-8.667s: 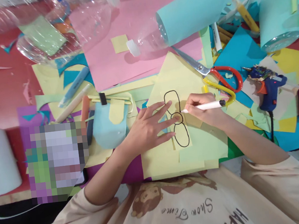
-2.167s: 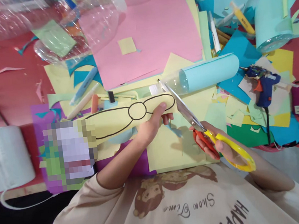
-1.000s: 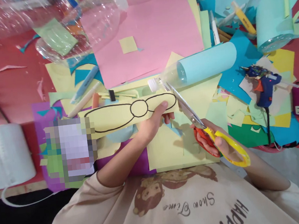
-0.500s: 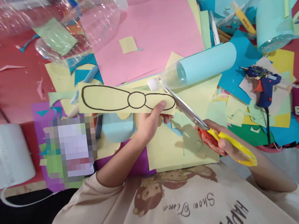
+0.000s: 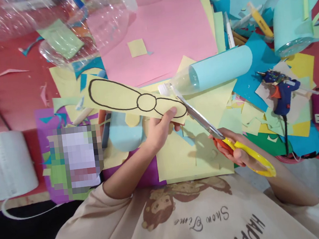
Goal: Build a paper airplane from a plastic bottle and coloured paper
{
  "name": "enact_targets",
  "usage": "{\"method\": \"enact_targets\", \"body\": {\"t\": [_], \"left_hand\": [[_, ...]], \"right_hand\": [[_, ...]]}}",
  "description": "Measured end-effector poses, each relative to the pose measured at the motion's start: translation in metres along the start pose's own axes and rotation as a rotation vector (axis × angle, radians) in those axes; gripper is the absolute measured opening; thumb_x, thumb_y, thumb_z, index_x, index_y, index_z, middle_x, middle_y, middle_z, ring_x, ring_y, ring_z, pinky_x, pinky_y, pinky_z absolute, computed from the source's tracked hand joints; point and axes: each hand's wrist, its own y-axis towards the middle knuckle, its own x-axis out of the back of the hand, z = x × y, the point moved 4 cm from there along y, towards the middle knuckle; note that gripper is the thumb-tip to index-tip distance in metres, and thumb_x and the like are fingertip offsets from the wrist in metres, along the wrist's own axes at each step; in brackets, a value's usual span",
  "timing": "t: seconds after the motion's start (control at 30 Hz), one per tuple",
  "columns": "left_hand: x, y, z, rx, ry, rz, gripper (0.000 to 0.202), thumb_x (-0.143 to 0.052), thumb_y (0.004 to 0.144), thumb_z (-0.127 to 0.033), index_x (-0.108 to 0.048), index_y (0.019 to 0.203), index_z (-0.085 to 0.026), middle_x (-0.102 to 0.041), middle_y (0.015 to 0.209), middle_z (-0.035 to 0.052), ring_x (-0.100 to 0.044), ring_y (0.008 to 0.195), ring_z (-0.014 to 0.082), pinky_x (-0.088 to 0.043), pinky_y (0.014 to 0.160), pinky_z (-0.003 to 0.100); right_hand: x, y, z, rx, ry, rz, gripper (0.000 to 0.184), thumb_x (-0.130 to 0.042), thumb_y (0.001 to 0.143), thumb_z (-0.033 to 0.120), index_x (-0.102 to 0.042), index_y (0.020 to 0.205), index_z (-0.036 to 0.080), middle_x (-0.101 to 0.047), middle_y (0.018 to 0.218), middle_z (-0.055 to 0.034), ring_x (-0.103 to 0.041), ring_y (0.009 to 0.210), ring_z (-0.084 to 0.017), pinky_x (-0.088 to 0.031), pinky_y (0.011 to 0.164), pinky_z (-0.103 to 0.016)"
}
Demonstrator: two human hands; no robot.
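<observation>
A strip of pale yellow paper [image 5: 113, 95] bears a black propeller outline, two long lobes with a circle between them. My left hand [image 5: 162, 128] pinches its right end, thumb on top, fingers underneath. My right hand [image 5: 232, 151] grips scissors [image 5: 202, 120] with yellow and red handles. The blades point up and left and meet the strip's right edge, close to the outline's rounded end. Just beyond the blade tips lies a clear bottle [image 5: 217, 68] wrapped in light blue paper, its white cap toward the strip.
Pink paper [image 5: 152, 32] lies at the back beside clear plastic bottles [image 5: 108, 25]. On the right are a blue glue gun [image 5: 284, 90], a wrapped bottle [image 5: 291, 16] and a yellow marker [image 5: 260, 19]. A white appliance [image 5: 7, 165] stands at left. Paper scraps surround the work.
The strip has turned slightly clockwise in my left hand, its far left end rising away from me. The scissors have stayed almost in place at the right end.
</observation>
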Motion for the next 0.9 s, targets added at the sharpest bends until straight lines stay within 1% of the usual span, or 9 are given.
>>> {"method": "enact_targets", "body": {"t": [0.07, 0.17, 0.3, 0.4, 0.5, 0.57, 0.67, 0.8, 0.9], "left_hand": [[-0.001, 0.0, -0.001, -0.008, 0.006, -0.006, 0.027, -0.056, 0.078, -0.038, -0.06, 0.063, -0.016, -0.054, 0.047, -0.0012, -0.048, 0.04, 0.0101, -0.038, 0.04, 0.024], [-0.002, 0.0, -0.004, -0.021, 0.0, -0.015, 0.026, -0.056, 0.076, -0.038, -0.061, 0.065, -0.016, -0.055, 0.048, -0.0017, -0.047, 0.038, 0.0092, -0.039, 0.039, 0.023], [-0.001, 0.0, -0.005, -0.025, -0.005, -0.028, 0.024, -0.056, 0.076, -0.037, -0.061, 0.067, -0.015, -0.055, 0.048, -0.0019, -0.047, 0.038, 0.0091, -0.038, 0.037, 0.023], [-0.001, 0.0, -0.005, -0.043, -0.002, -0.003, 0.024, -0.055, 0.078, -0.035, -0.061, 0.066, -0.015, -0.056, 0.049, -0.0011, -0.047, 0.038, 0.0087, -0.038, 0.038, 0.023], [-0.002, 0.0, -0.006, -0.046, -0.003, -0.001, 0.023, -0.055, 0.078, -0.035, -0.061, 0.066, -0.016, -0.056, 0.049, -0.0012, -0.048, 0.039, 0.009, -0.039, 0.039, 0.023], [-0.002, 0.0, -0.007, -0.037, -0.004, -0.015, 0.022, -0.056, 0.077, -0.035, -0.061, 0.067, -0.016, -0.056, 0.049, -0.0012, -0.048, 0.039, 0.0097, -0.04, 0.039, 0.023], [-0.002, 0.0, -0.007, -0.032, -0.005, -0.024, 0.021, -0.057, 0.076, -0.035, -0.061, 0.066, -0.017, -0.056, 0.049, -0.001, -0.048, 0.04, 0.01, -0.041, 0.039, 0.024], [-0.002, 0.001, -0.006, -0.083, -0.033, 0.024, 0.021, -0.057, 0.079, -0.033, -0.061, 0.065, -0.018, -0.057, 0.052, -0.0003, -0.048, 0.04, 0.0095, -0.042, 0.041, 0.024], [0.0, 0.001, -0.003, -0.103, -0.053, 0.037, 0.024, -0.057, 0.083, -0.035, -0.062, 0.067, -0.017, -0.06, 0.055, 0.0006, -0.048, 0.039, 0.0093, -0.041, 0.04, 0.024]], "right_hand": [[0.001, 0.0, 0.001, 0.005, -0.025, -0.003, 0.092, -0.062, 0.056, 0.085, -0.053, 0.119, 0.019, -0.04, 0.072, 0.0041, -0.027, 0.052, -0.006, -0.021, 0.038, -0.019], [0.004, -0.001, 0.002, 0.022, -0.064, -0.015, 0.089, -0.06, 0.059, 0.085, -0.054, 0.119, 0.02, -0.04, 0.069, 0.0047, -0.026, 0.052, -0.006, -0.021, 0.038, -0.019], [0.004, -0.004, 0.003, 0.01, -0.089, 0.006, 0.088, -0.061, 0.06, 0.084, -0.052, 0.119, 0.019, -0.041, 0.068, 0.005, -0.028, 0.051, -0.006, -0.022, 0.038, -0.019], [0.004, -0.005, 0.005, -0.026, -0.107, 0.009, 0.088, -0.06, 0.061, 0.084, -0.052, 0.119, 0.019, -0.04, 0.069, 0.0052, -0.025, 0.05, -0.005, -0.022, 0.038, -0.019], [0.005, -0.006, 0.009, -0.014, -0.122, 0.011, 0.087, -0.059, 0.061, 0.085, -0.053, 0.118, 0.019, -0.039, 0.069, 0.0053, -0.024, 0.05, -0.005, -0.022, 0.039, -0.02], [0.006, -0.006, 0.01, -0.003, -0.156, 0.012, 0.085, -0.058, 0.063, 0.084, -0.053, 0.118, 0.02, -0.04, 0.069, 0.0049, -0.024, 0.05, -0.005, -0.02, 0.039, -0.02], [0.006, -0.006, 0.008, -0.011, -0.19, 0.008, 0.083, -0.058, 0.066, 0.082, -0.053, 0.12, 0.02, -0.042, 0.069, 0.0041, -0.027, 0.052, -0.006, -0.019, 0.041, -0.021], [0.009, -0.005, 0.0, 0.005, -0.132, 0.001, 0.084, -0.062, 0.063, 0.081, -0.053, 0.12, 0.021, -0.039, 0.068, 0.0042, -0.029, 0.057, -0.009, -0.02, 0.042, -0.02], [0.011, -0.006, -0.002, 0.001, -0.193, 0.028, 0.078, -0.061, 0.068, 0.079, -0.05, 0.121, 0.023, -0.038, 0.069, 0.0045, -0.027, 0.057, -0.009, -0.022, 0.044, -0.021]]}}
